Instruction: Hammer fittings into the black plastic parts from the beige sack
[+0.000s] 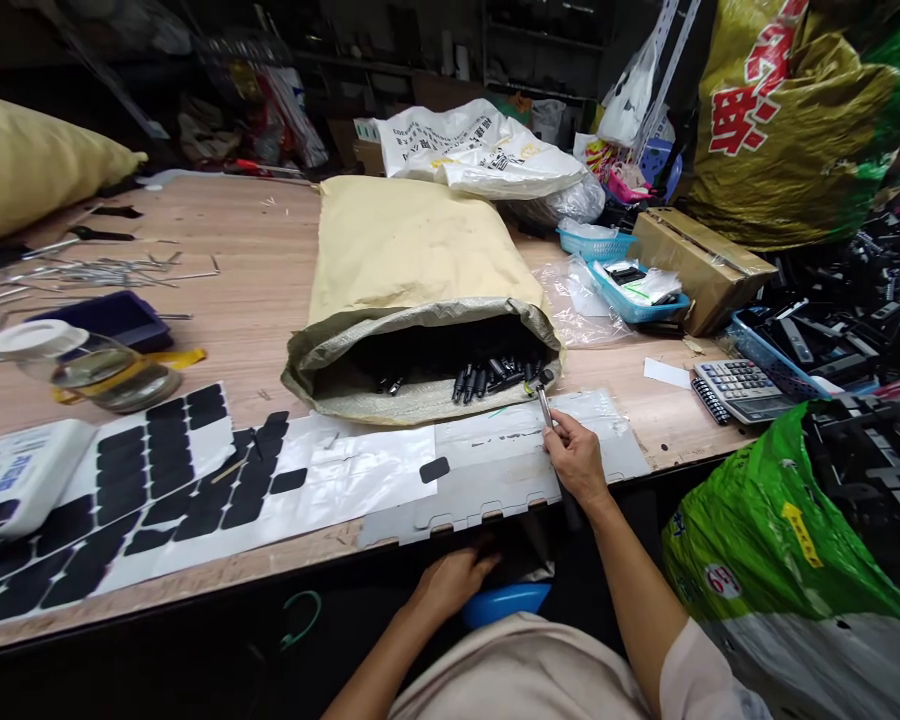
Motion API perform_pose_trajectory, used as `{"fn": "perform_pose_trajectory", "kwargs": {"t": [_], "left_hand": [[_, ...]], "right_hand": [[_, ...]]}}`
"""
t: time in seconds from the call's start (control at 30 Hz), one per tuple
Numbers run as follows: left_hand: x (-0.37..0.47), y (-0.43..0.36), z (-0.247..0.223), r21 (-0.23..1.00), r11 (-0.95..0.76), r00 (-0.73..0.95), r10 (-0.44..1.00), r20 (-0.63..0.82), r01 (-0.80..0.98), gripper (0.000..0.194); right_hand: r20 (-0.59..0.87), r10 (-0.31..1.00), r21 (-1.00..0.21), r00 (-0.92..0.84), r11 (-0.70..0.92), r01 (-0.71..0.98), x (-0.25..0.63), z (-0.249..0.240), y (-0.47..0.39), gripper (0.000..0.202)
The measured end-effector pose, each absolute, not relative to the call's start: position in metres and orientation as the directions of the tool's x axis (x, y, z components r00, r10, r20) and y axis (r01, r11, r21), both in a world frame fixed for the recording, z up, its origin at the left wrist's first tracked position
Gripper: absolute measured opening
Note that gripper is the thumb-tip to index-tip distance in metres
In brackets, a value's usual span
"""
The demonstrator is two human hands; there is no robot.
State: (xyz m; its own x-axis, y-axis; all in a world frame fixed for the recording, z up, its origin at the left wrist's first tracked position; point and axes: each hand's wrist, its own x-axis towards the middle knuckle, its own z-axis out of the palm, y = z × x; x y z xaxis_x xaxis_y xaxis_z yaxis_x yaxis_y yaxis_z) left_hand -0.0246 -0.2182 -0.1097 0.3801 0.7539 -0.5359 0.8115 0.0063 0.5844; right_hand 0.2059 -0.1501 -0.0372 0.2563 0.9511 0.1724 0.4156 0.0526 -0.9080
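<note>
My right hand [576,458] is closed around a slim rod [544,405] with a silvery shaft and a dark lower part, at the right corner of a sack's mouth. The beige woven sack [412,245] lies on its side with its mouth toward me. Several black cylindrical pieces [480,382] lie just inside its lower lip; the deeper inside is dark. Below the table edge, my left hand [450,583] hangs in shadow near a blue rounded object [506,604]. Its fingers look partly stretched and apart, with nothing visible in them.
Sheets of black stickers [172,450], a white container [26,475] and a lidded jar [112,378] are at left, near metal rods [131,270]. At right are a calculator [742,388], blue baskets [637,300], a cardboard box [694,265] and a full green sack [765,520].
</note>
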Motion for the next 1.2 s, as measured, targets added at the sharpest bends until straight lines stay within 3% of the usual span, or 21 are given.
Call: {"fn": "perform_pose_trajectory", "kwargs": {"t": [0.1,0.2,0.23,0.3,0.37,0.43,0.5,0.6,0.83,0.97,1.2], "left_hand": [[-0.023,-0.218,-0.077,0.644,-0.095,0.531,0.663,-0.528,0.759,0.037],[-0.02,-0.205,-0.023,0.845,-0.08,0.757,0.495,-0.427,0.529,0.034],[-0.018,-0.195,-0.008,0.892,-0.051,0.779,0.511,-0.364,0.45,0.036],[-0.016,-0.164,0.013,0.923,-0.049,0.644,0.73,-0.227,0.381,0.037],[-0.014,-0.124,0.018,0.869,-0.075,0.274,0.959,-0.072,0.49,0.036],[-0.011,-0.084,0.013,0.779,0.036,-0.079,0.997,0.018,0.625,0.029],[-0.008,-0.053,0.003,0.739,0.091,-0.195,0.979,0.055,0.668,0.022],[-0.002,-0.031,-0.009,0.685,0.121,-0.217,0.975,0.055,0.718,0.017],[-0.015,-0.037,-0.017,0.598,0.114,-0.178,0.983,0.048,0.793,0.013],[-0.034,-0.054,-0.017,0.595,-0.002,-0.128,0.976,0.176,0.804,0.018],[-0.023,-0.097,-0.032,0.662,-0.393,0.344,0.915,0.211,0.638,0.023]], "right_hand": [[0.18,0.95,-0.898,0.255,0.053,0.437,0.206,-0.038,-0.15,0.039],[0.182,0.951,-0.889,0.25,0.05,0.454,0.205,-0.037,-0.151,0.039],[0.182,0.951,-0.887,0.248,0.05,0.459,0.205,-0.037,-0.151,0.039],[0.183,0.951,-0.885,0.251,0.049,0.463,0.205,-0.036,-0.151,0.039],[0.181,0.95,-0.888,0.256,0.046,0.458,0.205,-0.036,-0.151,0.04],[0.183,0.949,-0.89,0.256,0.05,0.453,0.205,-0.036,-0.151,0.041],[0.191,0.949,-0.889,0.249,0.06,0.453,0.205,-0.037,-0.15,0.041],[0.195,0.951,-0.886,0.241,0.066,0.458,0.206,-0.037,-0.149,0.04],[0.196,0.949,-0.885,0.245,0.064,0.461,0.205,-0.037,-0.149,0.038],[0.2,0.95,-0.883,0.24,0.069,0.464,0.206,-0.038,-0.149,0.038],[0.191,0.951,-0.882,0.244,0.057,0.468,0.205,-0.032,-0.151,0.039]]}}
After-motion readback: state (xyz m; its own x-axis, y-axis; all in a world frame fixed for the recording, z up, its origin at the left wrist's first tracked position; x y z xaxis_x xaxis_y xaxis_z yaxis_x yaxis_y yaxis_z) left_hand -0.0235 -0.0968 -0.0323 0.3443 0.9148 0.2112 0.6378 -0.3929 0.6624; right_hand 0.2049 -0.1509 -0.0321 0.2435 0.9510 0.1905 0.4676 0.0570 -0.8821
